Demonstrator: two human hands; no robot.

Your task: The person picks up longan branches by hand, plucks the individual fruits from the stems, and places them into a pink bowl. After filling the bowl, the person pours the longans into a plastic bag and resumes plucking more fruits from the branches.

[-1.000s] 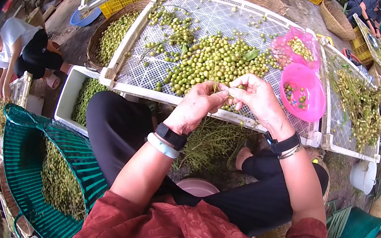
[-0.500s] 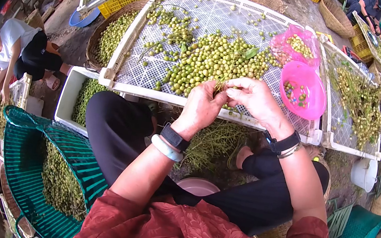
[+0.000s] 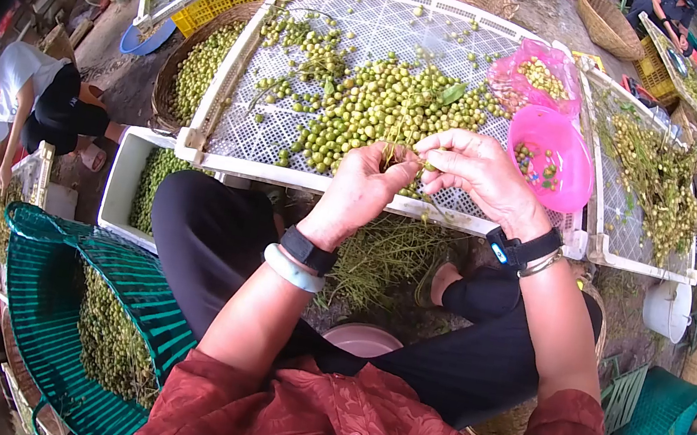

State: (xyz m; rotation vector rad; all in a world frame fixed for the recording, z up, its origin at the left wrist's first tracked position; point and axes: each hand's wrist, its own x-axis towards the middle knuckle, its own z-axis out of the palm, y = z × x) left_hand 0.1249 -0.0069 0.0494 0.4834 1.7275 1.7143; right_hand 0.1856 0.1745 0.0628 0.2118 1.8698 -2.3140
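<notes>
Work item: thin green sprig [image 3: 391, 149] carrying small round green fruits, held at frame centre just over the near rim of the white perforated plastic tray [image 3: 227, 119]. Handling estimate: very light, stem bendy and easy to snap, fruits firm, smooth and likely to roll once loose. Best taken on the stem near a fruit, pinch grip, not on the fruit itself. Left hand [image 3: 365, 185]: mostly closed, fingers curled round the bundled stem ends, thumb on top, stems poking out above the knuckles. Right hand [image 3: 478, 173]: thumb and forefinger pinched on the sprig tip right against the left fingertips, other fingers loosely spread above. The hands touch at the fingertips, and a thin stem trails down below the right hand. Around: heap of loose green fruits [image 3: 385, 108] mid-tray, directly beyond the hands. Round pink plastic bowl [image 3: 558, 174] right of centre, a few fruits inside, just beside the right hand. Pile of bare green stems [image 3: 388, 256] on the ground below the tray, between the knees. Green slatted plastic basket [image 3: 45, 323] at lower left holds more fruited sprigs. Another person in a white shirt [image 3: 20, 84] crouches at the left edge, well apart.
</notes>
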